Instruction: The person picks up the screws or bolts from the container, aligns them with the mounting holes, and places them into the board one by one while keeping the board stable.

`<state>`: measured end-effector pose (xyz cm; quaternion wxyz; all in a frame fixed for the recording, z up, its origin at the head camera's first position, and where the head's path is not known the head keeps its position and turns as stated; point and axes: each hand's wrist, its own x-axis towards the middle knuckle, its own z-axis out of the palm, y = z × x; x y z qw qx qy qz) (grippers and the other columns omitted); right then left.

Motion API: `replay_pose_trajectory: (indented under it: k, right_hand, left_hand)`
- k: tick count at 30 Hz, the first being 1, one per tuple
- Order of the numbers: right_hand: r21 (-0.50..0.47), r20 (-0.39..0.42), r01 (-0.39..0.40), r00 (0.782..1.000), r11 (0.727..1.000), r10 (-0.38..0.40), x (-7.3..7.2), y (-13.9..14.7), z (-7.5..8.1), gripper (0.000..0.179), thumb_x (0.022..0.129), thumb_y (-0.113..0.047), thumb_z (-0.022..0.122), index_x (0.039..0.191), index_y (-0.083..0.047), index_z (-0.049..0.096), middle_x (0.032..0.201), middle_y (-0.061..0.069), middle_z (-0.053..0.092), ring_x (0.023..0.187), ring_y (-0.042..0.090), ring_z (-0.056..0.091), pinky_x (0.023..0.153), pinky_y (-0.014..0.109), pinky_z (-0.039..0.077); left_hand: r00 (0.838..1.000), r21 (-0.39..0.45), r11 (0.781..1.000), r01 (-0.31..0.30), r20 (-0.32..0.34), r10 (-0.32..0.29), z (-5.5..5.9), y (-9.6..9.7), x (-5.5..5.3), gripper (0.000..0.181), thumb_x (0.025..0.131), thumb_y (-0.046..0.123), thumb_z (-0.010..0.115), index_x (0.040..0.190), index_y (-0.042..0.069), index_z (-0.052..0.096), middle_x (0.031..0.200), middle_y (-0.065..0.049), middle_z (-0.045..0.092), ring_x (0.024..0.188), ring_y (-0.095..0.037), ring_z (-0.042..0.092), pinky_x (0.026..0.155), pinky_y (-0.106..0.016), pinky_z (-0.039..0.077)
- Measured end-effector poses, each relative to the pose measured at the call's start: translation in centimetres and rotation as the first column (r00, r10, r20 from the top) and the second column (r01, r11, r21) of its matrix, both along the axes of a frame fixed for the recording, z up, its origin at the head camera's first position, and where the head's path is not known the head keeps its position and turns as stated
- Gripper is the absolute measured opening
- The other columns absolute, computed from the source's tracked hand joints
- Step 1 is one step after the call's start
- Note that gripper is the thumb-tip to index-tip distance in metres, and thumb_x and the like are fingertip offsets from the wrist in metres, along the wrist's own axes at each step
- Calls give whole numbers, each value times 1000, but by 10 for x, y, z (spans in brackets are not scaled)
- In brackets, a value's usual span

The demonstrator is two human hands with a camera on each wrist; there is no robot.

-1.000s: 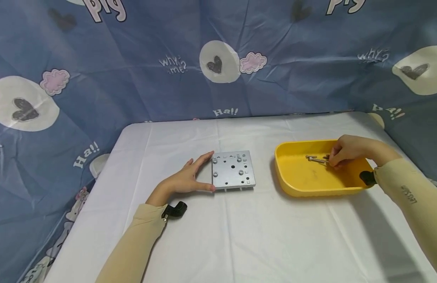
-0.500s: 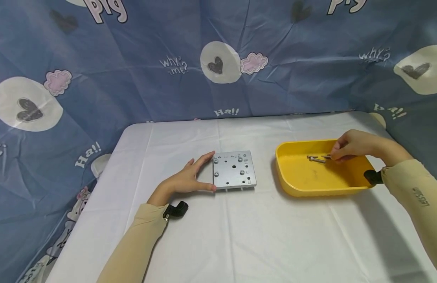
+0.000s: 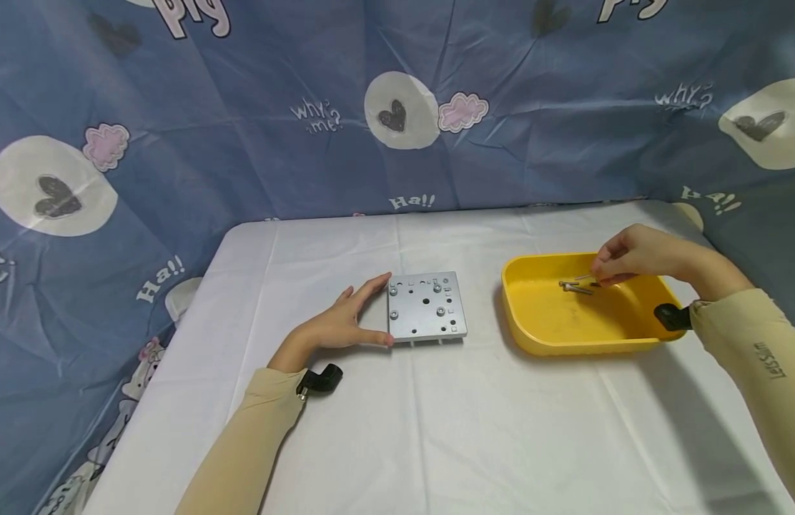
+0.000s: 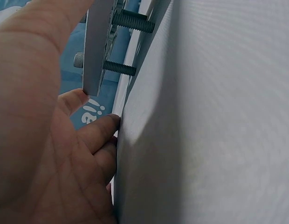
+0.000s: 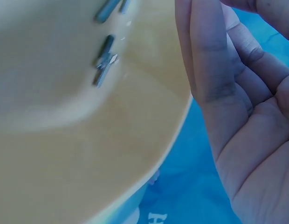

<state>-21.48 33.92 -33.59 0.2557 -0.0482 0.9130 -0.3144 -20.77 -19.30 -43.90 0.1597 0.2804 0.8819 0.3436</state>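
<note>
Head view, from the left: a tan sleeve (image 3: 243, 436) with a black device (image 3: 319, 380) at its cuff leads to the left hand (image 3: 329, 329). Its thumb and forefinger are spread wide apart, touching the plate (image 3: 413, 315) at the near and far ends of its left edge. That plate lies level, left of centre on the white table (image 3: 475, 422), with four bolts (image 3: 440, 312) in it. Left wrist view shows threaded shanks (image 4: 120, 68) jutting from its underside; whether all the tips touch the cloth, I cannot tell. Well apart, to the right, sits the yellow tray (image 3: 584, 348), holding loose screws (image 3: 578, 289). Above its far part, the right hand (image 3: 629, 259) has fingertips together, pinching a thin metal piece (image 3: 583, 277). Right wrist view cuts those fingertips off. A blue curtain (image 3: 275, 164) hangs behind.
</note>
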Motion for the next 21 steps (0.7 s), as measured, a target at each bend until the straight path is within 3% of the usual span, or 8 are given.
replay_pose_trajectory:
  k: [8, 21]
  right_hand:
    - [-26, -23, -20, 1000, 999, 20, -3, -10, 8, 28, 105, -18, 71, 116, 7, 72, 100, 6, 81, 89, 14, 76, 86, 27, 67]
    - [-90, -48, -24, 999, 996, 19, -5, -31, 14, 32, 106, -20, 71, 123, 7, 72, 107, 5, 83, 93, 11, 80, 89, 28, 67]
  left_hand:
    - [1000, -30, 999, -12, 12, 12, 4, 1, 2, 120, 84, 53, 90, 174, 33, 13, 182, -2, 16, 170, -34, 7, 138, -58, -8]
    - [999, -39, 999, -34, 18, 35, 4, 1, 4, 121, 82, 54, 91, 173, 38, 14, 182, 0, 18, 169, -40, 1, 137, -60, -8]
